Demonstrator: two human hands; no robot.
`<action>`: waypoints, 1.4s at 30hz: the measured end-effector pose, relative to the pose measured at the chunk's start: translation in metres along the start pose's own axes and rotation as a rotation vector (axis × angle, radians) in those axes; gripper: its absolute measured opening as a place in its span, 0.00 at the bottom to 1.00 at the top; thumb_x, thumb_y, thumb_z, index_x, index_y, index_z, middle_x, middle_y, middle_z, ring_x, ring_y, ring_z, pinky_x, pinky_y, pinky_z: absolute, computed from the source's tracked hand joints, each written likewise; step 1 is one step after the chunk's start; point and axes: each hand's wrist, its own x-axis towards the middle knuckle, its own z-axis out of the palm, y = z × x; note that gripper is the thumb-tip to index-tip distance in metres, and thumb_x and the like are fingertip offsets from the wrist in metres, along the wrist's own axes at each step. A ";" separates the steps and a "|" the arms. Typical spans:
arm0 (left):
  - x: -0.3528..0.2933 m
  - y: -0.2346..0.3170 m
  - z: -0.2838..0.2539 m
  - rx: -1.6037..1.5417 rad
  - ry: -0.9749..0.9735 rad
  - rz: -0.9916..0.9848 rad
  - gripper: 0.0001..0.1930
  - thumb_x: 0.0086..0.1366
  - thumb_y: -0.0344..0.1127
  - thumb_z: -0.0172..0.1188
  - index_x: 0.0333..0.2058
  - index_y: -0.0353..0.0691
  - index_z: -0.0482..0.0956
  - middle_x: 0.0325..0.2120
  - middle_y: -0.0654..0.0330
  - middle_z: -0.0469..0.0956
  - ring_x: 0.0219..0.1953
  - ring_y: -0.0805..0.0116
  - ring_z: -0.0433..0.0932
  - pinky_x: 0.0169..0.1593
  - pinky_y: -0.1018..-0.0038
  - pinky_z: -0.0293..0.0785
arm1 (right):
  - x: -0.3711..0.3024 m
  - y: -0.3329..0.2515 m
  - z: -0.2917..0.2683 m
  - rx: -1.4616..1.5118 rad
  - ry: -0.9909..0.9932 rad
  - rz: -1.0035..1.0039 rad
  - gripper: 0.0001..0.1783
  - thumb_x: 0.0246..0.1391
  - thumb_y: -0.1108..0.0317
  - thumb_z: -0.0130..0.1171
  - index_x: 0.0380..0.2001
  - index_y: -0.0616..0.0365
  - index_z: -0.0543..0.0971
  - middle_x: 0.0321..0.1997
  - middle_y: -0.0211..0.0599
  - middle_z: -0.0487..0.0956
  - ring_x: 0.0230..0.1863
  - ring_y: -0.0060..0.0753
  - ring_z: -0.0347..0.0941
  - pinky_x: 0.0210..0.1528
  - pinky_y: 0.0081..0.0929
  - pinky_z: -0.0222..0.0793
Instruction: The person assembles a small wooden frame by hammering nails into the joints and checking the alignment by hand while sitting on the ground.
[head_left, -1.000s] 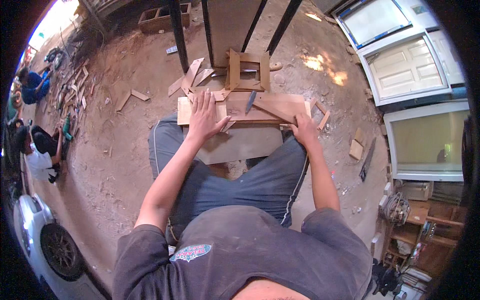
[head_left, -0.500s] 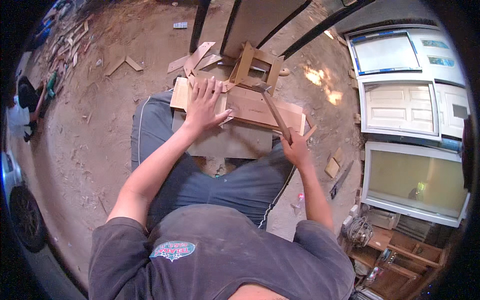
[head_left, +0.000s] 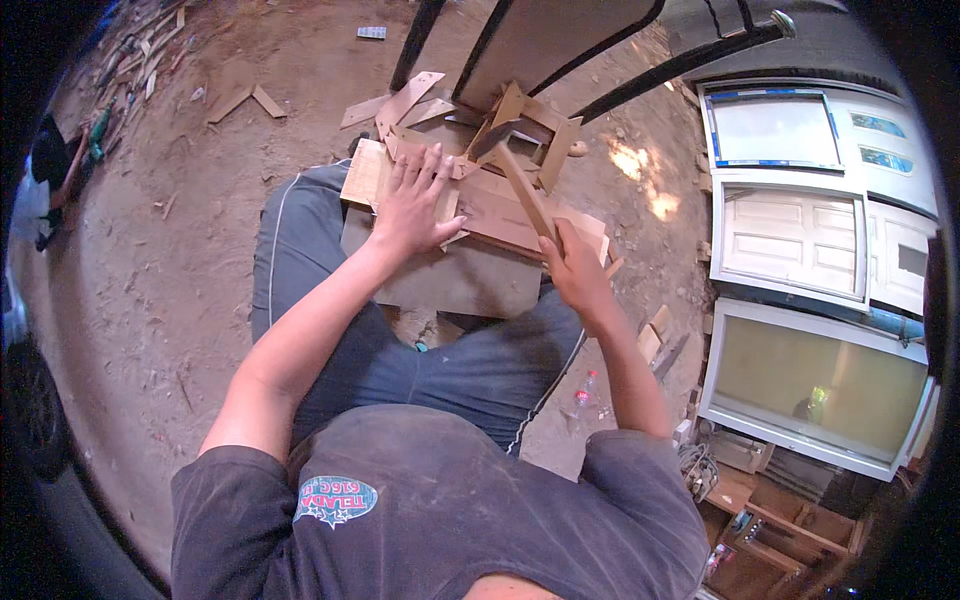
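Note:
My left hand (head_left: 412,208) lies flat with fingers spread on a pale wooden block (head_left: 366,172). Under and beside it runs a long wooden board (head_left: 500,205), which rests across a flat panel (head_left: 455,275) on my lap. In my right hand (head_left: 577,268) is a hammer (head_left: 527,190), gripped near the end of its wooden handle. Its dark head hangs over the board, close to a small wooden frame (head_left: 558,122) standing beyond. Thin wood pieces (head_left: 410,98) lie criss-crossed past my left fingertips. Whatever lies beneath my left palm is hidden.
Dark metal bars (head_left: 478,45) slant across the far side. White doors and framed panes (head_left: 790,230) stand at the right. A bottle (head_left: 586,388) lies by my right thigh. Scrap wood (head_left: 250,104) is on the dirt floor, and another person (head_left: 55,175) is at far left.
The hammer has shifted left and its head has risen slightly, my right hand moving left with it. My left hand still presses on the wood. The view has tilted slightly.

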 end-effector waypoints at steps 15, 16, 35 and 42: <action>0.000 0.004 -0.008 0.063 -0.086 -0.029 0.52 0.60 0.73 0.55 0.73 0.40 0.59 0.75 0.50 0.54 0.79 0.51 0.45 0.79 0.51 0.35 | 0.026 -0.029 -0.026 0.135 -0.215 0.422 0.18 0.73 0.53 0.51 0.50 0.58 0.71 0.26 0.36 0.72 0.23 0.28 0.69 0.20 0.29 0.64; 0.000 0.004 -0.009 0.059 -0.084 -0.031 0.52 0.60 0.72 0.56 0.73 0.40 0.59 0.75 0.50 0.54 0.79 0.50 0.45 0.79 0.51 0.35 | 0.025 -0.022 -0.026 0.171 -0.171 0.427 0.18 0.73 0.53 0.51 0.50 0.58 0.72 0.25 0.35 0.72 0.21 0.26 0.68 0.17 0.27 0.62; 0.000 0.003 -0.006 -0.005 -0.031 -0.065 0.53 0.58 0.70 0.59 0.74 0.41 0.58 0.75 0.50 0.55 0.78 0.50 0.47 0.79 0.51 0.39 | 0.031 -0.012 -0.015 -0.094 -0.142 0.300 0.21 0.72 0.54 0.51 0.54 0.61 0.73 0.44 0.62 0.80 0.47 0.64 0.78 0.51 0.51 0.71; -0.001 0.005 -0.006 -0.013 -0.051 -0.055 0.53 0.58 0.69 0.61 0.73 0.40 0.59 0.75 0.50 0.54 0.78 0.48 0.46 0.78 0.51 0.39 | 0.020 -0.006 0.006 -0.087 -0.061 0.201 0.21 0.71 0.54 0.50 0.52 0.63 0.73 0.43 0.62 0.79 0.48 0.64 0.77 0.50 0.49 0.71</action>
